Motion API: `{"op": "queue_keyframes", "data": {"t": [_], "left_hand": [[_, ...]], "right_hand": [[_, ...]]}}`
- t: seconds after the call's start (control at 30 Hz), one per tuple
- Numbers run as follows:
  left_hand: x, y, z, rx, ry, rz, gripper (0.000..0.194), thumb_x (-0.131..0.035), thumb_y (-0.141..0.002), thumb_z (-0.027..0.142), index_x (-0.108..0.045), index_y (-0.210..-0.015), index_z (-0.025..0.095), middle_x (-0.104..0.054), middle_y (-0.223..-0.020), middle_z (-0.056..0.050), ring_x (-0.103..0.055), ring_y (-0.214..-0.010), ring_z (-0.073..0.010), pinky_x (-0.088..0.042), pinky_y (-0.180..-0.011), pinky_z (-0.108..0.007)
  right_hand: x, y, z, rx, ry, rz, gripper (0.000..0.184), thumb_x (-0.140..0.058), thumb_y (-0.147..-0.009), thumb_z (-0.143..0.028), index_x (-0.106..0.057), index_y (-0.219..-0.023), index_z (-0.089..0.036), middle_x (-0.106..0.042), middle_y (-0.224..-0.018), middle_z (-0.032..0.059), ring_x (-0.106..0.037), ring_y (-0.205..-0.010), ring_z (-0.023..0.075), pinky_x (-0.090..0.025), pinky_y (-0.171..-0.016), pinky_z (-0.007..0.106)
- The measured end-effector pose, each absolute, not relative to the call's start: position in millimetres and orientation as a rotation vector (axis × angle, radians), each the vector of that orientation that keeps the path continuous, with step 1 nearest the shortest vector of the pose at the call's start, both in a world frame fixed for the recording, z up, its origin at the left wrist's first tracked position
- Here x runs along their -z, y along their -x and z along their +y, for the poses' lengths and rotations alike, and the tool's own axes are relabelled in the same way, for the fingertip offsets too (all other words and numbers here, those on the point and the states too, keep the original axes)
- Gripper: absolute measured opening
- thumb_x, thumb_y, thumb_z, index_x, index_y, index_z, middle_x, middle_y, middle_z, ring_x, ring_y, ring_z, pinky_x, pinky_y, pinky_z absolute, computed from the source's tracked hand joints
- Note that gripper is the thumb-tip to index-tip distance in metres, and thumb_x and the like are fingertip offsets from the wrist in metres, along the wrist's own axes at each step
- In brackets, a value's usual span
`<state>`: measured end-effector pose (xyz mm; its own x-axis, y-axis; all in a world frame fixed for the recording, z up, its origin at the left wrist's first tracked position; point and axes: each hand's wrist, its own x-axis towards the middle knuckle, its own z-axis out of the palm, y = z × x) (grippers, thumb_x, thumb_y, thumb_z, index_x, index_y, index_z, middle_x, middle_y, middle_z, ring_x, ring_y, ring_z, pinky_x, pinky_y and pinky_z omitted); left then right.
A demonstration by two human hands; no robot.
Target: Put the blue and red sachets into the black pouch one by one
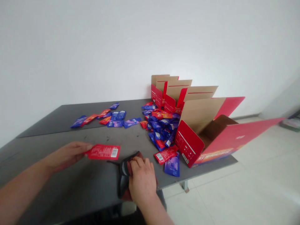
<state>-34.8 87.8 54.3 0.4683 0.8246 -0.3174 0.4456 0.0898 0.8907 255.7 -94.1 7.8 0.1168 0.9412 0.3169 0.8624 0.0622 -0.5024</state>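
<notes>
My left hand (67, 156) pinches a red sachet (103, 152) by its left end and holds it just over the dark table, its barcode side up. With fingers curled, my right hand (143, 179) grips a black and dark reddish-brown object (123, 179) at the table's front edge; its kind is not clear, as the hand covers part of it. Right of this hand lie a red sachet (165, 154) and a purple sachet (172, 165). Behind them is a heap of purple and red sachets (161, 126), piled against the boxes.
An open red cardboard box (217, 140) stands at the table's right edge, its flaps sticking out. Several more open boxes (170, 101) line up behind it. Purple and red sachets (117, 115) lie scattered at the back left of the grey table (56, 136). A white wall rises behind.
</notes>
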Motion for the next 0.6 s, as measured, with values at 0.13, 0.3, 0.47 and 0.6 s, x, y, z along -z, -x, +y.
{"op": "queue_keyframes", "data": {"t": [0.13,0.3,0.47,0.6], "left_hand": [[-97,-6,148,-0.48,-1.502,1.079,0.033,-0.08,-0.076,0.055,-0.085,-0.088,0.025,-0.084,-0.102,-0.006,-0.074,-0.098,-0.0275,-0.058,-0.097,-0.039],[-152,-113,218,-0.484,-1.565,0.909,0.035,-0.089,-0.07,0.041,-0.081,-0.083,0.01,-0.082,-0.087,-0.015,-0.071,-0.081,-0.0231,-0.061,-0.085,-0.036],[-156,-242,251,-0.395,-1.781,0.618,0.043,-0.084,-0.072,0.047,-0.08,-0.092,0.01,-0.081,-0.097,-0.015,-0.072,-0.094,-0.0254,-0.057,-0.093,-0.04],[-134,-306,260,-0.123,-2.207,0.642,0.037,-0.078,-0.075,0.052,-0.079,-0.075,0.015,-0.078,-0.077,-0.007,-0.067,-0.073,-0.0193,-0.053,-0.075,-0.03]], "right_hand": [[-2,-254,-94,-0.18,1.795,-1.725,0.015,-0.054,-0.103,-0.027,-0.069,-0.104,-0.029,-0.071,-0.115,0.0016,-0.056,-0.098,0.026,-0.042,-0.082,0.042],[8,-252,-92,-0.145,1.787,-1.702,0.01,-0.061,-0.099,-0.029,-0.07,-0.102,-0.028,-0.071,-0.112,0.004,-0.056,-0.097,0.0265,-0.044,-0.081,0.042],[18,-247,-87,-0.089,1.775,-1.677,0.012,-0.061,-0.1,-0.033,-0.071,-0.096,-0.027,-0.072,-0.106,0.0043,-0.057,-0.091,0.0259,-0.044,-0.078,0.041],[21,-243,-81,-0.066,1.775,-1.629,0.011,-0.061,-0.1,-0.032,-0.07,-0.095,-0.028,-0.073,-0.1,0.0008,-0.056,-0.086,0.0245,-0.042,-0.074,0.041]]}}
